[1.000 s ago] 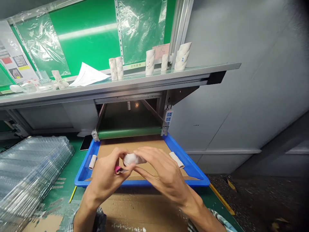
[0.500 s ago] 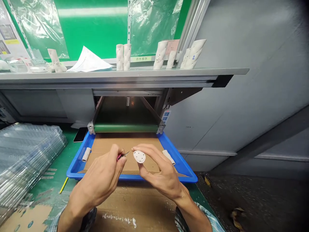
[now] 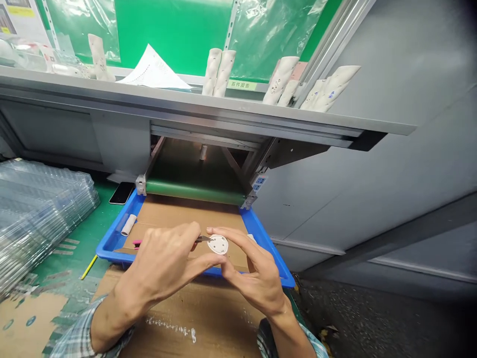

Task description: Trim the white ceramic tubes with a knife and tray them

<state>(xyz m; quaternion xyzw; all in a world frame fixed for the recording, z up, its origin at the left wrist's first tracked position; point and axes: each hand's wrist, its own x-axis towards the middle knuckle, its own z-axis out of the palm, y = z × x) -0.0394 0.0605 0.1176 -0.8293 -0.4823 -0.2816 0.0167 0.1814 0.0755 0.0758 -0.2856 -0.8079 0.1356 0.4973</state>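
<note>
My right hand [image 3: 255, 263] pinches a white round part [image 3: 218, 244] between fingers and thumb. Its flat face, with several small holes, is turned up toward me. My left hand [image 3: 162, 266] is closed around a small tool with a pink handle [image 3: 137, 244] and a dark, pointed metal tip [image 3: 203, 239]. That tip meets the upper left of the white face. My left thumb reaches along the part's lower edge. Most of the tool is hidden in my left hand, and its exact kind cannot be made out.
Below my hands lies a blue tray [image 3: 105, 251] lined with cardboard. A white tube [image 3: 128, 225] rests at its left. Behind is a green conveyor [image 3: 197, 189] bearing a small white piece [image 3: 203, 152]. Clear plastic trays [image 3: 44, 214] are stacked left, near a phone [image 3: 121, 193]. White twisted tubes [image 3: 223, 73] stand on the shelf.
My left hand has moved right, bringing the tool's tip from beside the white part onto its face. The view has tilted and shifted.
</note>
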